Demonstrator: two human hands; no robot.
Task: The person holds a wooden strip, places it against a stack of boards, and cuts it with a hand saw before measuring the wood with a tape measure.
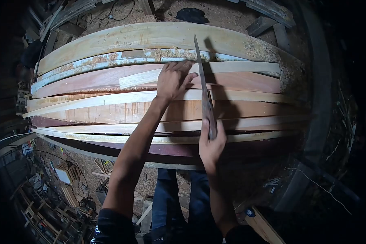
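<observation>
My right hand (212, 140) is wrapped round the handle of a handsaw (201, 73). The saw is seen nearly edge-on, its blade pointing away from me and crossing a narrow pale wood strip (244, 66). Just left of the blade, my left hand (174, 78) grips that strip, fingers over its far side and thumb stretched toward the saw. Under the strip lies a wider pinkish board (97, 79). Whether the teeth touch the wood cannot be made out.
Several long boards (110, 113) lie side by side across the bench. A wide pale plank (150, 34) with shavings (258, 49) is at the far side. Scrap wood (40, 211) clutters the floor at lower left. A thin cable (321, 185) lies at right.
</observation>
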